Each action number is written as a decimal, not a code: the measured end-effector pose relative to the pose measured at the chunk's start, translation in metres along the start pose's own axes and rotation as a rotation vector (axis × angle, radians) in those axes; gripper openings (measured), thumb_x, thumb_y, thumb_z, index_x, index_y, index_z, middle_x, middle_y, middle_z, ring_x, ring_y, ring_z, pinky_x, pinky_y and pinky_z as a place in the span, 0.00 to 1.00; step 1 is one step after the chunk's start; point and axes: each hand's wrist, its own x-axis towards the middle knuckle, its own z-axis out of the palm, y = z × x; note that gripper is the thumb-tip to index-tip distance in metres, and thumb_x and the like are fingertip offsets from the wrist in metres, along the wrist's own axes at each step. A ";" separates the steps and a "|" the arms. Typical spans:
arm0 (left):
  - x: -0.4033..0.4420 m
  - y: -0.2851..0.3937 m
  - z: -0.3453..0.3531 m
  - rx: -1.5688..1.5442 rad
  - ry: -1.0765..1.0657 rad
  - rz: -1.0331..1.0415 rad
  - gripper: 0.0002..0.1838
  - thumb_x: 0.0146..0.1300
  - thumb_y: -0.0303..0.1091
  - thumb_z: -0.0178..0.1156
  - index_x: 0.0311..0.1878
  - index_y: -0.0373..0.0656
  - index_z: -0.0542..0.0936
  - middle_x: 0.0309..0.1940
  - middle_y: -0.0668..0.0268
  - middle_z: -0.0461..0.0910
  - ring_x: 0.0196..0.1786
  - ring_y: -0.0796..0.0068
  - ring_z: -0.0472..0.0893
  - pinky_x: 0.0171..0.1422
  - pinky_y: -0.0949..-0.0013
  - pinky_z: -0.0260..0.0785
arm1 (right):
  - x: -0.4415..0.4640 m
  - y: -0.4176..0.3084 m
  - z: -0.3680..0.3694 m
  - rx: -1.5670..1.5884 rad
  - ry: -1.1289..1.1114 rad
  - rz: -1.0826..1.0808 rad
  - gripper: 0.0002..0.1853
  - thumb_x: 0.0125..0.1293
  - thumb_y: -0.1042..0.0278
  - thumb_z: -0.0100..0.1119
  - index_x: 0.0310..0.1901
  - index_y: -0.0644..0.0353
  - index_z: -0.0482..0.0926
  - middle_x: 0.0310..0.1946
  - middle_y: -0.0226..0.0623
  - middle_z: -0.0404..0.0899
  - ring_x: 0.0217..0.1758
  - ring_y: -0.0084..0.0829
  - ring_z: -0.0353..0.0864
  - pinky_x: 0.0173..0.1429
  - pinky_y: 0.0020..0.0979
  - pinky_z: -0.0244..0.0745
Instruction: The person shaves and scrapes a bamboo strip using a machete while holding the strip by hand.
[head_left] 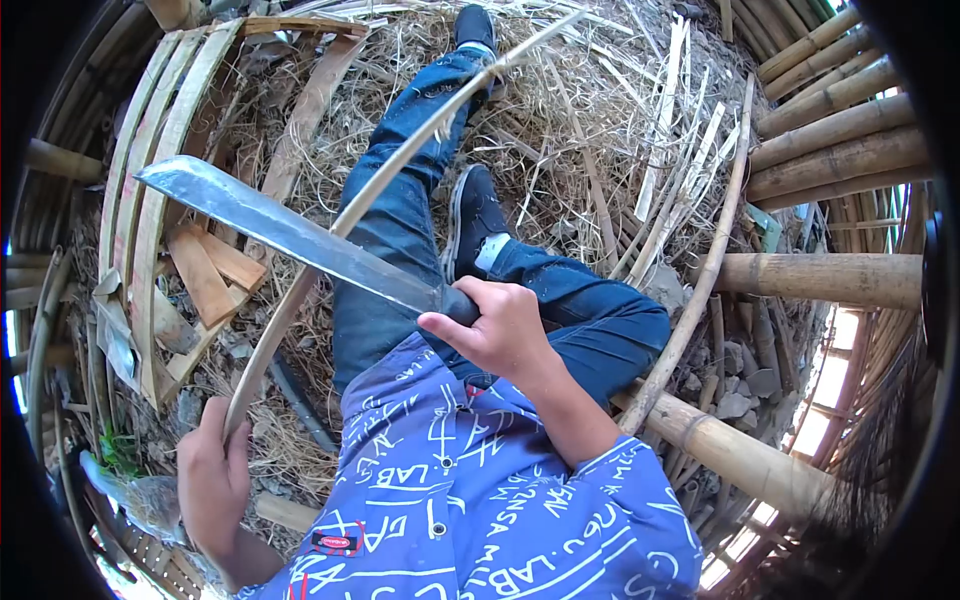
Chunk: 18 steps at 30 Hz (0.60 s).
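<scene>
My right hand (497,325) is closed round the dark handle of a machete (290,235), in front of my lap. Its broad, worn blade points up and to the left. A long, thin bamboo strip (385,180) runs from the lower left to the top, passing behind the blade where the two cross. At the strip's lower end, my left hand (213,475) grips it between thumb and fingers. Fine fibres hang from the strip's upper part. Whether the blade presses on the strip I cannot tell.
Shavings (545,130) cover the ground around my outstretched and bent legs. A slatted wooden pallet (150,190) stands at left, with wood offcuts (200,275) beside it. Thick bamboo poles (820,280) jut in from the right. Broken stones (735,400) lie beneath them.
</scene>
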 end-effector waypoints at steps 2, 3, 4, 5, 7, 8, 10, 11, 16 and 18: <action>0.003 0.001 0.014 -0.041 0.064 0.008 0.06 0.64 0.25 0.56 0.44 0.38 0.74 0.21 0.50 0.73 0.27 0.45 0.76 0.32 0.53 0.64 | 0.004 -0.002 0.002 -0.002 -0.013 0.008 0.28 0.57 0.38 0.66 0.25 0.61 0.78 0.15 0.44 0.74 0.22 0.46 0.79 0.27 0.38 0.71; 0.009 0.004 0.019 -0.065 0.062 -0.006 0.06 0.64 0.25 0.56 0.44 0.38 0.74 0.21 0.49 0.73 0.27 0.45 0.76 0.32 0.53 0.64 | 0.004 -0.001 0.002 0.037 -0.035 0.045 0.27 0.58 0.40 0.66 0.25 0.62 0.78 0.14 0.43 0.73 0.19 0.44 0.77 0.26 0.36 0.69; 0.015 0.008 0.024 -0.090 0.063 -0.026 0.06 0.65 0.25 0.56 0.44 0.38 0.74 0.21 0.48 0.73 0.27 0.44 0.76 0.31 0.53 0.64 | 0.005 -0.001 0.000 0.036 -0.045 0.030 0.27 0.58 0.40 0.66 0.25 0.62 0.78 0.14 0.43 0.73 0.19 0.44 0.77 0.26 0.36 0.69; 0.022 0.010 0.028 -0.134 0.039 -0.033 0.06 0.65 0.26 0.55 0.44 0.38 0.73 0.22 0.47 0.74 0.28 0.43 0.77 0.31 0.51 0.64 | 0.005 -0.002 -0.002 0.059 -0.054 0.099 0.29 0.58 0.38 0.65 0.23 0.61 0.78 0.13 0.43 0.73 0.19 0.45 0.77 0.26 0.38 0.70; 0.034 0.016 0.037 -0.125 0.047 -0.008 0.05 0.66 0.26 0.55 0.43 0.38 0.73 0.23 0.46 0.75 0.29 0.43 0.77 0.32 0.50 0.65 | 0.005 0.005 -0.001 0.100 -0.068 0.195 0.30 0.59 0.36 0.63 0.21 0.61 0.77 0.12 0.42 0.74 0.19 0.45 0.78 0.26 0.39 0.71; 0.039 0.018 0.042 -0.114 0.042 0.040 0.05 0.66 0.27 0.55 0.43 0.38 0.73 0.24 0.46 0.76 0.30 0.42 0.78 0.32 0.48 0.65 | 0.003 0.011 0.001 0.115 -0.068 0.225 0.30 0.60 0.36 0.63 0.21 0.60 0.77 0.12 0.41 0.73 0.18 0.43 0.78 0.26 0.38 0.71; 0.046 0.019 0.051 -0.081 0.016 0.059 0.05 0.67 0.29 0.54 0.41 0.38 0.72 0.24 0.46 0.76 0.30 0.42 0.78 0.33 0.47 0.66 | -0.002 0.015 0.002 0.159 -0.087 0.253 0.29 0.60 0.38 0.63 0.22 0.61 0.78 0.11 0.40 0.72 0.17 0.40 0.78 0.25 0.37 0.70; 0.048 0.020 0.054 -0.053 -0.013 0.092 0.06 0.67 0.30 0.54 0.40 0.37 0.72 0.25 0.46 0.77 0.30 0.41 0.78 0.33 0.46 0.67 | -0.005 0.017 0.004 0.192 -0.093 0.267 0.29 0.61 0.38 0.63 0.23 0.61 0.78 0.11 0.41 0.72 0.17 0.39 0.78 0.25 0.36 0.70; 0.053 0.025 0.062 -0.028 -0.165 0.030 0.09 0.69 0.33 0.53 0.37 0.37 0.70 0.24 0.46 0.77 0.29 0.40 0.78 0.33 0.45 0.68 | -0.015 0.024 0.022 0.178 -0.136 0.257 0.29 0.59 0.38 0.64 0.23 0.63 0.78 0.12 0.44 0.72 0.17 0.44 0.78 0.25 0.37 0.70; 0.054 0.025 0.065 0.003 -0.134 0.041 0.08 0.69 0.32 0.53 0.38 0.37 0.70 0.23 0.46 0.77 0.29 0.40 0.78 0.32 0.44 0.68 | -0.011 0.015 0.024 0.164 -0.133 0.233 0.29 0.59 0.39 0.64 0.22 0.63 0.77 0.13 0.45 0.73 0.18 0.46 0.78 0.26 0.38 0.71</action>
